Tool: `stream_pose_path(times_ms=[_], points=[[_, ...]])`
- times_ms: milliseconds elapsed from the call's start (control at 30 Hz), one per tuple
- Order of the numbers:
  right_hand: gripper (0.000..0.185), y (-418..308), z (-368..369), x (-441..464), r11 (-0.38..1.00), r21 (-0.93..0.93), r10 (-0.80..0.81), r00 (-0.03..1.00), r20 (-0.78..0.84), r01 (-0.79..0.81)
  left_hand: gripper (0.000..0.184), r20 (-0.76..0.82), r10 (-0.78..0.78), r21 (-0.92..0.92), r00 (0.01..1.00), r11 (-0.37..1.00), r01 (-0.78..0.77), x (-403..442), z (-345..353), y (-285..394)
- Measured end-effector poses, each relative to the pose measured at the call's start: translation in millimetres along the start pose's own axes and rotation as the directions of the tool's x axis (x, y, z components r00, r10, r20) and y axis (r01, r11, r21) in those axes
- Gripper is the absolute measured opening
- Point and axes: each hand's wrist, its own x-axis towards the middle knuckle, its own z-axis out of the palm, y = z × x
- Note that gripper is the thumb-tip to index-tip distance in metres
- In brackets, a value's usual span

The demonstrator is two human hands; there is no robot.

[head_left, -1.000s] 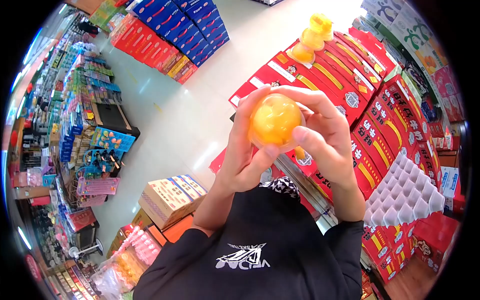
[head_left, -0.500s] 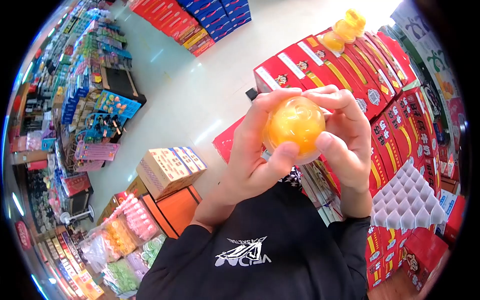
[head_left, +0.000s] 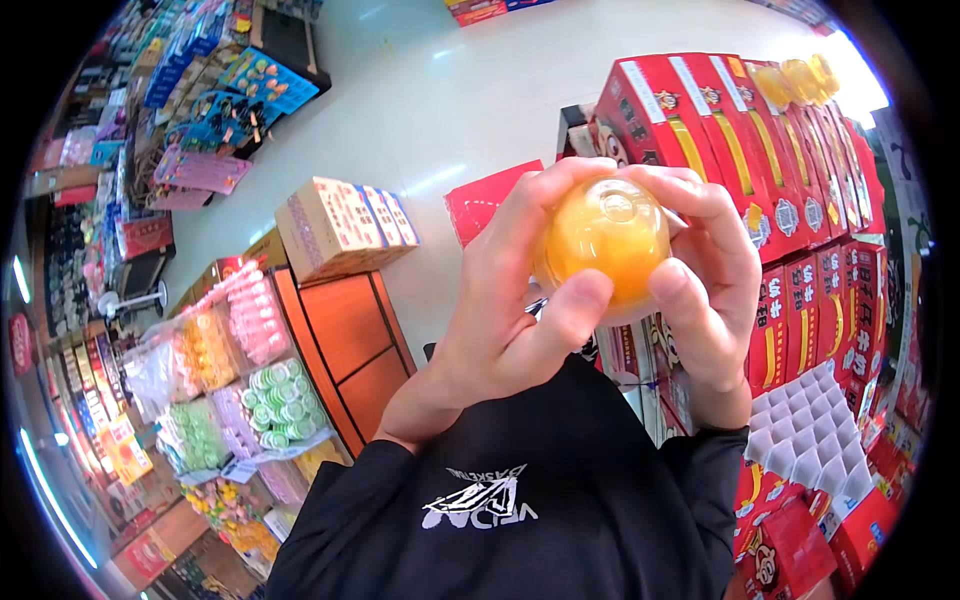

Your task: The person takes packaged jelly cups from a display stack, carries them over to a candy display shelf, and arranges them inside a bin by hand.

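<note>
A round, clear-shelled ball with an orange-yellow inside (head_left: 607,240) is held up in front of my chest. My left hand (head_left: 525,300) wraps round its left side, thumb low on the front. From the right, my right hand (head_left: 708,280) curls round the same ball, its thumb at the lower right edge. Both hands' fingers meet near the top of the ball. Several similar yellow balls (head_left: 797,82) sit in a row on the red cartons (head_left: 700,130) at the upper right.
A grey egg tray (head_left: 810,430) lies at the right by red cartons. On the left are a cardboard box (head_left: 335,230), a wooden cabinet (head_left: 350,340) and bagged green-white sweets (head_left: 280,405). Blue hanging packs (head_left: 265,85) are on a shelf at the upper left. Pale floor (head_left: 450,90) lies ahead.
The view has turned, so the shelves and cartons sit differently and more bagged goods show at the lower left. Both hands still hold the ball, now farther right in view.
</note>
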Motion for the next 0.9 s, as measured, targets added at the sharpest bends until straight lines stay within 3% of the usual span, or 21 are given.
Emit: stream_pose_path(times_ms=[267,367,500,733,833,900], points=[[0.06,16.5,25.2,-15.3,0.982,0.017,0.179,0.961,0.212,-0.187,0.066,-0.106,-0.103,-0.047,0.989,0.994,0.098,-58.8,-32.1,2.8],[0.059,22.8,32.0,-20.4,0.984,-0.026,0.176,0.938,0.298,-0.176,0.067,-0.106,-0.024,-0.068,0.994,0.998,0.017,-80.3,-39.3,-1.4],[0.061,31.3,44.5,-21.0,0.98,-0.05,0.199,0.92,0.338,-0.193,0.082,-0.035,-0.018,-0.047,0.999,0.999,0.016,-108.6,-55.3,1.0],[0.061,47.3,84.9,-19.1,0.945,0.067,0.268,0.873,0.407,-0.321,0.087,-0.225,0.048,-0.043,0.973,0.997,-0.059,-140.9,-77.1,19.2],[0.062,47.4,104.7,-24.0,0.939,0.084,0.272,0.869,0.414,-0.333,0.09,-0.259,0.206,0.196,0.944,0.968,-0.158,-153.7,-88.5,25.7],[0.064,48.4,116.3,-27.6,0.945,0.073,0.26,0.865,0.429,-0.32,0.089,-0.301,0.239,0.22,0.923,0.959,-0.177,-162.3,-92.7,32.0]])
